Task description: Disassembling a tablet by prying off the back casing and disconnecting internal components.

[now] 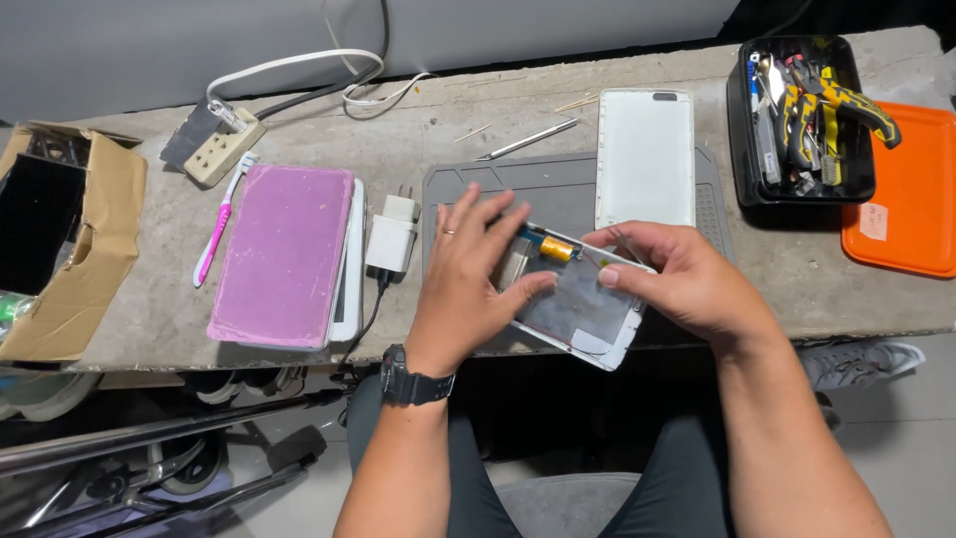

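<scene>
Both hands, left hand (468, 289) and right hand (677, 279), keep a grip on the opened white phone body (573, 309) above the desk (498, 130).

My concrete bench (149, 299) carries a grey work mat (568, 189), power strip (221, 144) and charger (393, 234). Cardboard box (95, 259), toothbrush (224, 219), black tool tray (802, 120) and orange tray (906, 189) sit there too.

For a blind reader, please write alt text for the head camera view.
Both hands hold an opened white phone body over a grey work mat: left hand on its left side, right hand on its right. A white back panel, charger and tool tray lie nearby.
</scene>
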